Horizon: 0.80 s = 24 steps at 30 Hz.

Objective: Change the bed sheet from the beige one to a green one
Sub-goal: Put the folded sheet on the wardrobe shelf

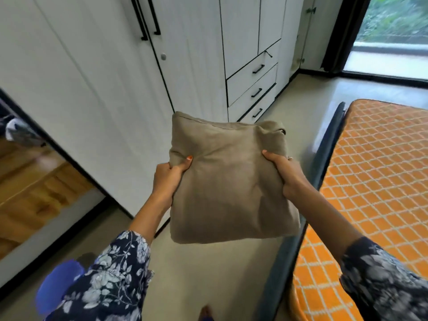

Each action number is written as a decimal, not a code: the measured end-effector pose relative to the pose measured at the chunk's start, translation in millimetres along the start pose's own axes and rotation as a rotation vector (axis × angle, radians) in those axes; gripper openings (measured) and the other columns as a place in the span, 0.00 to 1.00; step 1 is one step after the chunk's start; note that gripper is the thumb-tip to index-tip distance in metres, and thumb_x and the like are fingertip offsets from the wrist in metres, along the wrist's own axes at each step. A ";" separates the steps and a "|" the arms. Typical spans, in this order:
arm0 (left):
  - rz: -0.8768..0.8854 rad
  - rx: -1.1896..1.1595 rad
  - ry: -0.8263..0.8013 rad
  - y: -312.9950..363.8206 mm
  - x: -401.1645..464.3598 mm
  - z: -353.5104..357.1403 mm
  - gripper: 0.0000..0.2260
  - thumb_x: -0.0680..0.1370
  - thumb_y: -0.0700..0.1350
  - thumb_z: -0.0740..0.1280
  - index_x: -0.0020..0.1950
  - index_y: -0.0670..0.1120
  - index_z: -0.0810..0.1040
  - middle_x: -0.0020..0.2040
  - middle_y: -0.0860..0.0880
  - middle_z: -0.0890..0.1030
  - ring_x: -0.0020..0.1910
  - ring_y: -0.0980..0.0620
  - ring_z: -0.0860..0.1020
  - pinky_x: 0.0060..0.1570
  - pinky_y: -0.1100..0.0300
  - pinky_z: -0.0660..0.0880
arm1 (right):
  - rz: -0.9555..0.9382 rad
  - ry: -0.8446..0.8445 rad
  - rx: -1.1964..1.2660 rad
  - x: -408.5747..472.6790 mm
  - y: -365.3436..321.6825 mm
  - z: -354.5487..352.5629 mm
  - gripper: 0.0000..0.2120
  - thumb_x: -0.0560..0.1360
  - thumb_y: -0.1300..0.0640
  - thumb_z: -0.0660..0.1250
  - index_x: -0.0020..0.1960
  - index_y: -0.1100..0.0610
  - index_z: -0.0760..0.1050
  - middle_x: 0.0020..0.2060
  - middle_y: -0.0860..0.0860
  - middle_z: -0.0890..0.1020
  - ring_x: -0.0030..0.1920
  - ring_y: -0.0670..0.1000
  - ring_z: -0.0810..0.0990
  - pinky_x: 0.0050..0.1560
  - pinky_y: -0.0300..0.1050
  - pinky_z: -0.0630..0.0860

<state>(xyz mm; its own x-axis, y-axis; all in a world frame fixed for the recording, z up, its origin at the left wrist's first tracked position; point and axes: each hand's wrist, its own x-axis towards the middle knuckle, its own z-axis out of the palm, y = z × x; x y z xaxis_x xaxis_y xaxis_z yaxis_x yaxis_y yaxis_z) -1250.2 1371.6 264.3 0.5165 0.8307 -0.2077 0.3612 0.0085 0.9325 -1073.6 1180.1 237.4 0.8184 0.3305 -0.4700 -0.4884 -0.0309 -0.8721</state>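
Obs.: We hold the folded beige bed sheet (229,181) in the air in front of us, above the floor (208,269), between the white wardrobe (115,77) and the bed. Left hand (168,179) grips the sheet's left edge, thumb on top, fingers curled beneath. Right hand (286,173) grips the right edge the same way. Both grips are closed firmly on the cloth; the fabric puckers at each thumb.

The mattress (375,181), orange with a white lattice, lies bare at our right; its near corner sits against the dark bed frame (324,163). No green sheet is in view.

Judgement: the beige sheet is off and folded, so the step in hand is putting it away, probably in the wardrobe, whose doors and drawers (252,86) are shut.

To do it well: keep the bundle level so the folds do not slip. We need one hand free for a handle, so first shift the weight onto one forearm or tuck the bundle under an arm. Lay the sheet flat inside rather than stuffing it. Risk: the loose far-right corner may unfold if we release carelessly.
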 end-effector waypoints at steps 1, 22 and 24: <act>-0.008 0.015 -0.018 3.4 24.2 1.0 0.18 0.70 0.58 0.73 0.43 0.43 0.82 0.43 0.44 0.84 0.45 0.44 0.81 0.53 0.44 0.78 | 0.010 0.015 0.009 14.5 -4.3 9.7 0.31 0.64 0.46 0.77 0.61 0.56 0.71 0.52 0.54 0.81 0.50 0.56 0.81 0.54 0.56 0.78; 0.050 0.116 -0.419 191.0 388.4 292.0 0.21 0.69 0.60 0.73 0.44 0.41 0.81 0.43 0.42 0.84 0.45 0.42 0.81 0.51 0.43 0.78 | -0.040 0.301 0.071 364.4 -210.1 -36.6 0.34 0.59 0.42 0.77 0.60 0.56 0.76 0.50 0.55 0.83 0.49 0.56 0.82 0.55 0.55 0.79; 0.069 0.110 -0.422 219.1 419.1 327.0 0.20 0.70 0.59 0.73 0.44 0.41 0.81 0.44 0.42 0.83 0.46 0.43 0.81 0.52 0.44 0.78 | -0.080 0.305 0.037 403.0 -241.2 -47.6 0.37 0.56 0.41 0.78 0.62 0.54 0.74 0.51 0.54 0.83 0.50 0.56 0.82 0.56 0.56 0.78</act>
<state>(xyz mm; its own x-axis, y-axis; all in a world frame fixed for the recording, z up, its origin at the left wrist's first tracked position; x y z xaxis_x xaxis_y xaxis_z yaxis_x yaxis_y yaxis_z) -700.7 1539.6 284.9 0.8058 0.5271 -0.2701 0.3835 -0.1170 0.9161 -611.6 1275.8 251.9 0.9050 0.0324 -0.4241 -0.4249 0.0204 -0.9050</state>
